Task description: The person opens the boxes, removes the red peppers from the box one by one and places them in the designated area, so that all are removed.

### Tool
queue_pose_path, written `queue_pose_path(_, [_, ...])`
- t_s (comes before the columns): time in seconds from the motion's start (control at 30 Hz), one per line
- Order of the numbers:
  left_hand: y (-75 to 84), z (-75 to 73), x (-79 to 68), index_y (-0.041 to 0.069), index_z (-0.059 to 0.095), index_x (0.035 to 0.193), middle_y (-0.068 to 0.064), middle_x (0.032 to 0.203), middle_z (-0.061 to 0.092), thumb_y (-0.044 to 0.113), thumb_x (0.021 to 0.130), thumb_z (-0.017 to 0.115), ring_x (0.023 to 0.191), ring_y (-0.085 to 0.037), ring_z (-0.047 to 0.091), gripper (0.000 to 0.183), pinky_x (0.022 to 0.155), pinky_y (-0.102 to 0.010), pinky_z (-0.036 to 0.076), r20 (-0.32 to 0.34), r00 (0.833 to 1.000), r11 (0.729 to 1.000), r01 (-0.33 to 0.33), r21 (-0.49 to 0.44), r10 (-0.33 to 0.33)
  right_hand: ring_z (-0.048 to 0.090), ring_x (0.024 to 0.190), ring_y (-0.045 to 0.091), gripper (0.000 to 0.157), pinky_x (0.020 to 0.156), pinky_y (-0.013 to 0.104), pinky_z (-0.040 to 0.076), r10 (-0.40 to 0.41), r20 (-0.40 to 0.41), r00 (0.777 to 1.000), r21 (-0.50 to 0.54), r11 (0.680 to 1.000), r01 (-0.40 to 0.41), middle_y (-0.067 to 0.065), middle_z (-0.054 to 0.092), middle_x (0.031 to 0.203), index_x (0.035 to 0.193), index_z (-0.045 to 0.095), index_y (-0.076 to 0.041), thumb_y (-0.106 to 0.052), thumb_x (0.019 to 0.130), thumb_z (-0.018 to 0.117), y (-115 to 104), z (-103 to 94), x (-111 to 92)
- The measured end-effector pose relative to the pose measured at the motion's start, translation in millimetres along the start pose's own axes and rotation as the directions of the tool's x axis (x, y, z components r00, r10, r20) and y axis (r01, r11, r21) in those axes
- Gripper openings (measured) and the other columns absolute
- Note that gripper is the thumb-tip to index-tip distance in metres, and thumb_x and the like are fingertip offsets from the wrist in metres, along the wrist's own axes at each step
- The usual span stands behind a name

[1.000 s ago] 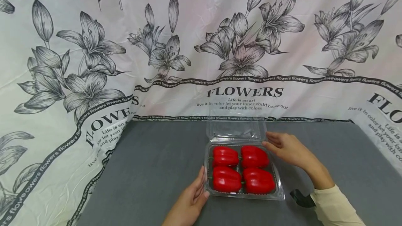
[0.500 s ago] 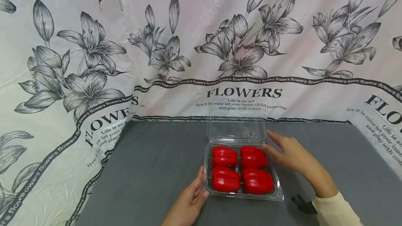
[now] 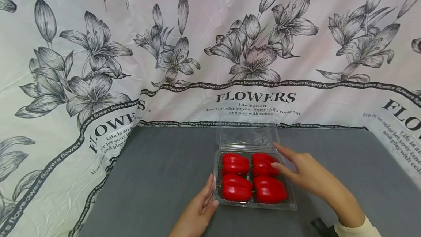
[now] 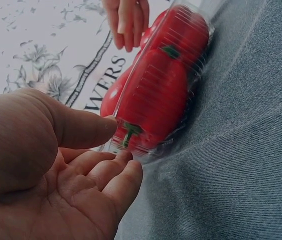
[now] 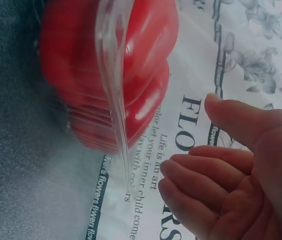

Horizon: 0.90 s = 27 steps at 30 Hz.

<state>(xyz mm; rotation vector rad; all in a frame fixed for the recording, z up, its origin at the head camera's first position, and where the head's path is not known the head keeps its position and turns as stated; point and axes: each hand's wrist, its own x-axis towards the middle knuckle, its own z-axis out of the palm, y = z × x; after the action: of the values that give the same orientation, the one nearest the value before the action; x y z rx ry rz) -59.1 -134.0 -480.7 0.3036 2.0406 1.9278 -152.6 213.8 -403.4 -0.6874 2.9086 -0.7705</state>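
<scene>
A clear plastic clamshell box (image 3: 260, 205) sits on the grey table with its lid (image 3: 245, 136) raised at the back. Several red bell peppers with green stems lie in it in two rows, one being the front left pepper (image 3: 236, 188). At the box's left side, my left hand (image 3: 197, 209) holds the rim near the front corner, thumb (image 4: 88, 129) on the edge and fingers below it. My right hand (image 3: 307, 171) hovers at the right side, fingers extended. Its thumb overlaps the back right pepper (image 3: 264, 164) in the head view; the right wrist view shows its fingers apart from the box.
A grey cloth (image 3: 158, 178) covers the table. Behind and at both sides hangs a white curtain (image 3: 184, 105) with printed lilies and lettering. A dark object (image 3: 322, 226) shows beside the right sleeve (image 3: 358, 229).
My right hand has come away from the lid's right edge and moved down and forward over the box's right side. The left hand, box and peppers stay nearly where they were.
</scene>
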Motion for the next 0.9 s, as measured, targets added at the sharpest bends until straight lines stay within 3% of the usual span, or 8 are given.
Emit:
queue_pose_path(0.13, [-0.1, 0.2, -0.2, 0.012, 0.018, 0.170, -0.012, 0.174, 0.024, 0.013, 0.109, 0.060, 0.158, -0.032, 0.026, 0.075, 0.120, -0.030, 0.033, -0.011, 1.000, 1.000, 0.009, 0.010, -0.009, 0.055, 0.062, 0.004, 0.075, 0.090, 0.052, 0.061, -0.019, 0.026, 0.999, -0.010, 1.000, 0.019, -0.016, 0.057, 0.068, 0.160, 0.047, -0.007, -0.043, 0.100, 0.074, -3, 1.9, -5])
queue_pose_path(0.3, [-0.5, 0.1, -1.5, 0.012, 0.018, 0.170, -0.011, 0.173, 0.024, 0.014, 0.109, 0.060, 0.157, -0.031, 0.027, 0.075, 0.120, -0.028, 0.034, -0.014, 1.000, 1.000, 0.006, 0.029, -0.006, 0.025, 0.048, 0.001, 0.076, 0.073, 0.032, 0.051, -0.032, 0.046, 0.998, -0.018, 0.999, 0.033, -0.016, 0.042, 0.058, 0.161, 0.046, -0.012, -0.048, 0.100, 0.072, -7, 4.0, -11])
queue_pose_path(0.43, [0.2, -0.1, -1.7, 0.011, 0.018, 0.170, -0.011, 0.173, 0.024, 0.013, 0.109, 0.060, 0.157, -0.031, 0.026, 0.075, 0.120, -0.029, 0.034, -0.008, 1.000, 1.000, 0.013, 0.027, -0.013, 0.038, 0.056, -0.002, 0.078, 0.085, 0.042, 0.062, -0.048, 0.054, 0.997, -0.019, 0.999, 0.049, -0.017, 0.044, 0.062, 0.161, 0.047, -0.013, -0.050, 0.098, 0.073, -9, 5.7, -15])
queue_pose_path(0.57, [0.0, -0.6, -1.3, 0.010, 0.017, 0.170, -0.012, 0.174, 0.023, 0.013, 0.109, 0.060, 0.158, -0.033, 0.026, 0.075, 0.120, -0.030, 0.033, 0.000, 1.000, 1.000, 0.006, 0.025, -0.006, 0.053, 0.069, -0.001, 0.081, 0.095, 0.052, 0.060, -0.060, 0.084, 0.995, -0.004, 0.998, 0.061, -0.020, 0.050, 0.068, 0.161, 0.047, -0.013, -0.053, 0.096, 0.075, -11, 7.4, -20])
queue_pose_path(0.7, [0.4, -0.3, -0.2, 0.011, 0.018, 0.170, -0.011, 0.174, 0.024, 0.013, 0.108, 0.061, 0.158, -0.032, 0.026, 0.076, 0.119, -0.030, 0.034, -0.007, 1.000, 0.999, 0.017, 0.027, -0.017, 0.058, 0.076, 0.001, 0.084, 0.089, 0.045, 0.062, -0.050, 0.126, 0.991, 0.008, 0.999, 0.049, -0.011, 0.075, 0.098, 0.160, 0.049, -0.014, -0.057, 0.093, 0.076, -11, 9.0, -26])
queue_pose_path(0.77, [0.4, 0.2, -0.2, 0.012, 0.018, 0.170, -0.011, 0.173, 0.024, 0.013, 0.108, 0.061, 0.158, -0.032, 0.027, 0.076, 0.119, -0.030, 0.034, -0.011, 1.000, 0.999, 0.023, 0.022, -0.023, 0.060, 0.080, 0.001, 0.086, 0.085, 0.040, 0.062, -0.037, 0.142, 0.989, 0.010, 0.999, 0.036, -0.005, 0.077, 0.116, 0.160, 0.049, -0.015, -0.060, 0.091, 0.076, -12, 10.0, -29])
queue_pose_path(0.83, [0.3, 0.6, -0.2, 0.011, 0.018, 0.170, -0.012, 0.173, 0.024, 0.012, 0.108, 0.061, 0.157, -0.033, 0.027, 0.075, 0.120, -0.032, 0.033, -0.010, 1.000, 1.000, 0.014, 0.019, -0.014, 0.056, 0.072, 0.000, 0.087, 0.079, 0.033, 0.060, -0.021, 0.158, 0.987, 0.012, 1.000, 0.020, -0.005, 0.077, 0.110, 0.160, 0.049, -0.015, -0.062, 0.091, 0.075, -13, 11.5, -31])
queue_pose_path(0.9, [-0.5, 0.8, -0.5, 0.010, 0.017, 0.170, -0.014, 0.173, 0.023, 0.010, 0.109, 0.059, 0.157, -0.034, 0.026, 0.075, 0.120, -0.033, 0.033, -0.004, 1.000, 1.000, -0.001, 0.015, 0.001, 0.052, 0.069, -0.002, 0.087, 0.079, 0.031, 0.059, -0.024, 0.156, 0.987, -0.007, 1.000, 0.025, -0.014, 0.069, 0.086, 0.159, 0.050, -0.015, -0.065, 0.091, 0.073, -15, 13.4, -34])
